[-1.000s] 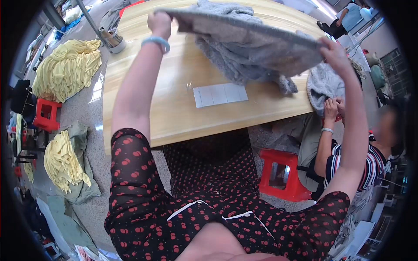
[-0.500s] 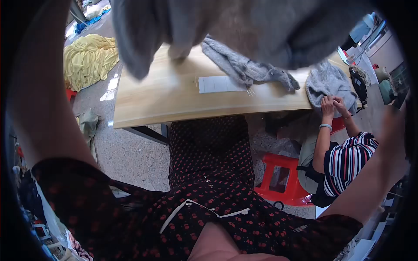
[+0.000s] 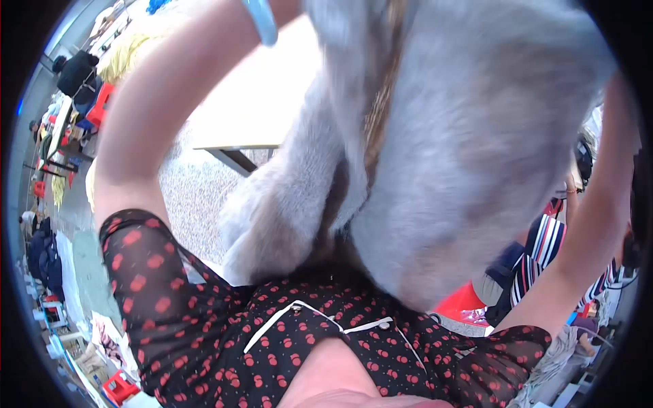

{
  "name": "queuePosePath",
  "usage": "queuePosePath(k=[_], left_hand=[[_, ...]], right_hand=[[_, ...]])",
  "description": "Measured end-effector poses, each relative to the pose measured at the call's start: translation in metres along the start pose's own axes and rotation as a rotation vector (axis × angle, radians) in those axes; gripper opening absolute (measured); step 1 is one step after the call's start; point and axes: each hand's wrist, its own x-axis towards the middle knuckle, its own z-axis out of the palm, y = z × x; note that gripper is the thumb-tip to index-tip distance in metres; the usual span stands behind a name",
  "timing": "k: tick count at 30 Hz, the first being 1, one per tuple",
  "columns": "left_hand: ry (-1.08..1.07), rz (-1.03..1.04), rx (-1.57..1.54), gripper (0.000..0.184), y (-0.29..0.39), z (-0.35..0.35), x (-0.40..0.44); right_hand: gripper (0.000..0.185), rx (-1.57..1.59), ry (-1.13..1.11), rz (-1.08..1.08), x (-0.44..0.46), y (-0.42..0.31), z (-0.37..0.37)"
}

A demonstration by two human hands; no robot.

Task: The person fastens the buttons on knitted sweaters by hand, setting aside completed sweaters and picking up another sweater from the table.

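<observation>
A fuzzy grey knit garment (image 3: 462, 149) hangs close in front of me, blurred by motion, and covers much of the view. Down its middle runs a brown strip (image 3: 381, 102) along a fold or opening. Both my arms are raised on either side of it. The left forearm, with a pale blue bracelet (image 3: 262, 22), reaches up to the garment's top left, where my left hand is cut off. My right forearm (image 3: 598, 197) rises along the right edge, and its hand is out of sight too. How the garment is held does not show.
A pale table (image 3: 224, 115) stands behind the garment, mostly hidden. On the right sits a co-worker in a striped top (image 3: 544, 245), near a red stool (image 3: 459, 306). Yellow fabric (image 3: 129, 58) lies at the upper left, with another person in dark clothes (image 3: 78, 75) beyond.
The grey garment has come down and nearer, from the top of the view to in front of my chest. It now hides most of the table and the grey pieces there.
</observation>
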Motion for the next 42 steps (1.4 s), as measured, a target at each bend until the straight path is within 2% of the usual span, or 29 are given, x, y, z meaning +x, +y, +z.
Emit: queuePosePath(k=[3,5,7,9,10,11,12,13,14,15,16,17,18,19,20,21,22,24,25,28,30,32,34,35,36,37,38,40,42], left_hand=[[0.031,-0.825,-0.303,0.031,-0.078,0.054,-0.093],[-0.002,-0.806,-0.311,0.036,-0.074,0.084,-0.145],[-0.012,-0.814,-0.279,0.037,-0.078,0.093,-0.15],[0.019,-0.844,-0.667,0.036,-0.065,0.099,-0.141],[-0.036,-0.798,-0.746,0.035,-0.054,0.1,-0.134],[-0.086,-0.753,-0.827,0.035,-0.04,0.1,-0.128],[-0.081,-0.604,-0.931,0.037,-0.028,0.107,-0.125],[-0.113,-0.573,-1.036,0.039,-0.001,0.107,-0.128],[-0.107,-0.583,-1.044,0.039,0.001,0.115,-0.131],[-0.075,-0.475,-1.057,0.039,0.002,0.122,-0.131],[-0.043,-0.372,-1.068,0.039,0.0,0.125,-0.133],[-0.077,-0.432,-1.016,0.036,-0.016,0.132,-0.137],[-0.055,-0.593,-1.224,0.035,-0.032,0.144,-0.146],[-0.024,-0.756,-1.432,0.035,-0.051,0.159,-0.159],[-0.028,-0.831,-1.396,0.034,-0.099,0.178,-0.177],[-0.032,-0.9,-1.352,0.034,-0.145,0.196,-0.196],[-0.017,-0.925,-1.356,0.034,-0.162,0.202,-0.215],[0.132,-1.224,-1.291,0.037,-0.178,0.2,-0.246],[0.139,-1.244,-1.29,0.037,-0.176,0.196,-0.254],[0.141,-1.18,-1.373,0.043,-0.162,0.185,-0.275],[0.086,-1.037,-1.247,0.05,-0.153,0.177,-0.289],[0.005,-1.088,-1.195,0.057,-0.141,0.168,-0.303],[0.001,-1.251,-1.018,0.054,-0.146,0.17,-0.322],[0.001,-1.253,-1.02,0.054,-0.137,0.165,-0.331],[0.053,-1.232,-0.986,0.044,-0.129,0.168,-0.338],[0.103,-1.21,-0.952,0.033,-0.125,0.17,-0.342],[0.104,-1.21,-0.953,0.033,-0.127,0.169,-0.346],[-0.06,-1.172,-0.903,0.021,-0.131,0.169,-0.352],[-0.013,-1.189,-0.839,0.023,-0.128,0.166,-0.347]], right_hand=[[0.023,0.123,-0.049,0.202,-0.039,0.048,0.018],[0.022,0.182,-0.057,0.443,-0.077,0.08,0.039],[0.016,0.17,-0.181,0.592,-0.092,0.08,0.066],[0.013,0.126,-0.246,0.644,-0.096,0.065,0.08],[0.011,0.088,-0.263,0.666,-0.096,0.054,0.08],[0.014,0.128,-0.214,0.621,-0.097,0.033,0.081],[0.018,0.171,-0.168,0.578,-0.101,0.018,0.081],[0.02,0.236,-0.269,0.339,-0.111,0.018,0.075],[0.023,0.323,-0.453,0.23,-0.11,0.02,0.07],[0.025,0.426,-0.64,0.131,-0.11,0.022,0.064],[0.028,0.45,-0.767,0.149,-0.113,0.025,0.066],[0.03,0.467,-0.893,0.167,-0.115,0.027,0.067],[0.028,0.366,-0.825,0.215,-0.124,0.032,0.081],[0.027,0.26,-0.866,0.383,-0.132,0.047,0.09],[0.024,0.239,-0.76,0.427,-0.151,0.073,0.106],[0.021,0.211,-0.742,0.698,-0.163,0.09,0.116],[0.021,0.105,-0.746,0.772,-0.176,0.11,0.123],[0.021,0.049,-0.704,0.73,-0.206,0.143,0.137],[0.021,-0.007,-0.656,0.684,-0.215,0.152,0.142],[0.025,-0.098,-0.641,0.71,-0.223,0.156,0.145],[0.027,-0.035,-0.63,0.823,-0.227,0.16,0.141],[0.028,-0.003,-0.638,0.864,-0.238,0.174,0.133],[0.029,0.025,-0.645,0.903,-0.24,0.176,0.129],[0.028,0.037,-0.646,1.013,-0.23,0.162,0.13],[0.028,0.05,-0.646,1.123,-0.228,0.158,0.128],[0.028,0.049,-0.648,1.125,-0.233,0.16,0.127],[0.028,0.087,-0.624,1.135,-0.242,0.164,0.124],[0.028,0.123,-0.598,1.142,-0.248,0.165,0.116],[0.024,0.008,-0.702,1.139,-0.245,0.162,0.108]])
